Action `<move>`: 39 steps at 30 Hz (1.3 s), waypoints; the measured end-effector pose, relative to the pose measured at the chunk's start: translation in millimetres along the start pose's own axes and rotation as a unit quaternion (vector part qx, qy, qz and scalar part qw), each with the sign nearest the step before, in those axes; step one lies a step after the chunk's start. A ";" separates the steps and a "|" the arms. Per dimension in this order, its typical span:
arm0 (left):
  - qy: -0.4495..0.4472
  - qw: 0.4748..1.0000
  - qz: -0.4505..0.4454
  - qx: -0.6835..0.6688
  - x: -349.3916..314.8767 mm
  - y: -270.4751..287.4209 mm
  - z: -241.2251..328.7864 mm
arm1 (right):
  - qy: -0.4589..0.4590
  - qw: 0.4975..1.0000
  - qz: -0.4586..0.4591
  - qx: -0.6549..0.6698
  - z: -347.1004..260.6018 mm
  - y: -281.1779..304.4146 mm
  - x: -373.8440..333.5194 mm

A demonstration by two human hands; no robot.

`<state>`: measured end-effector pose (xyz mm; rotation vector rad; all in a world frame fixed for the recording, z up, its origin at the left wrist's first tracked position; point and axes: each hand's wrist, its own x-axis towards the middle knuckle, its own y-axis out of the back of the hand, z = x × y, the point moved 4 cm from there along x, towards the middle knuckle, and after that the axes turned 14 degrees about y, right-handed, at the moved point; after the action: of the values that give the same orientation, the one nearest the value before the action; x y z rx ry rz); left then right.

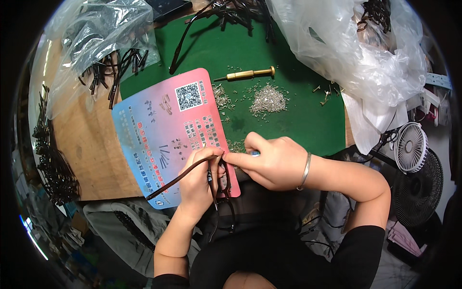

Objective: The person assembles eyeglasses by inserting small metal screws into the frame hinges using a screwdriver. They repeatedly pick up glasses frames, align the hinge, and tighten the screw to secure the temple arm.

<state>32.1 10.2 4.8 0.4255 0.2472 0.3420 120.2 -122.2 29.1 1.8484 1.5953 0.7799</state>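
Observation:
My left hand (193, 185) is closed around dark brown eyeglasses (185, 175). One temple arm slants out to the lower left, and other dark parts hang below my fingers. My right hand (278, 161) has thumb and fingertips pressed together at the glasses' upper corner, touching my left fingertips. A small bluish-white bit shows inside its curled fingers; what it belongs to is hidden. Beneath the left hand lies a pink-and-blue printed sheet (126, 120) with loose little metal parts on it. Beyond it rest a brass screwdriver (250, 74) and a heap of tiny silvery screws (268, 100).
A green mat (298, 127) covers much of the wooden table (91, 164). Plastic bags with dark temple arms stand at the far left (108, 29) and far right (332, 36). More dark eyewear parts (55, 176) line the left edge. Small fans (410, 147) are at right.

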 end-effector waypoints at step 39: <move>0.007 0.983 0.112 0.144 -0.3 44.5 -2.6 | -0.080 0.993 0.046 -0.077 0.9 15.5 -25.9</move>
<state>18.9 49.1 22.2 0.7390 0.2648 0.5333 127.9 -149.8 38.4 1.8326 1.3215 0.7528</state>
